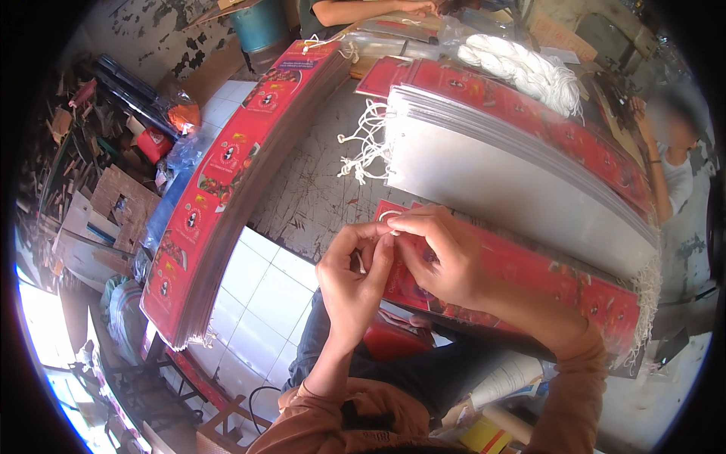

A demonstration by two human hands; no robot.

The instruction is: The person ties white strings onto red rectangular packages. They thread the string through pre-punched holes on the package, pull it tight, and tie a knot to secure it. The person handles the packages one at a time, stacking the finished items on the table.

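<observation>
My left hand (349,266) and my right hand (446,246) meet over the left end of a long red printed panel (522,280). Both are closed, thumbs and fingertips pinching a thin white cord (390,216) at the panel's corner. Part of the cord is hidden by my fingers. The panel lies flat along the near table edge, with white cords (646,299) bunched at its right end. Just beyond it rests a thick stack of panels (491,163), pale backs showing, with knotted cord loops (368,144) hanging off its left end.
Another tall stack of red panels (227,170) reaches past the table's left side. A hank of white cord (522,68) lies at the back. One person (669,163) sits at the right; another person's arm (370,10) shows at the top. Scrap boards (121,204) fill the left.
</observation>
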